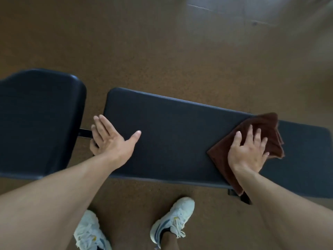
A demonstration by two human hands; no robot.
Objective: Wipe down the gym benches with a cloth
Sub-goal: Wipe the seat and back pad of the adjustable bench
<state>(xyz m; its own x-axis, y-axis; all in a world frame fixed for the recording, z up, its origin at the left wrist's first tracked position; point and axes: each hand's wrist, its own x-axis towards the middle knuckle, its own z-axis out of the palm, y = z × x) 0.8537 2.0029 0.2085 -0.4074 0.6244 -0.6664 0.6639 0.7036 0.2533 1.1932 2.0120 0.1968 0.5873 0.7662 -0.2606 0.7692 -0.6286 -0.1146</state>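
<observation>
the light around me is soft and even, fairly dim, with a pale washed-out glare on the floor (pixel 252 24) at the top right. that far corner is blurred, edges bow from the wide lens, and my forearms loom large and soft.

Single head cam, wide-angle, worn by the standing person, pitched steeply down and forward. Bench pad (pixel 171 138) runs across mid-frame, close, within arm's reach. Shoes (pixel 173 219) at bottom edge, floor (pixel 162 51) fills the top. Edges soft and distorted.
</observation>
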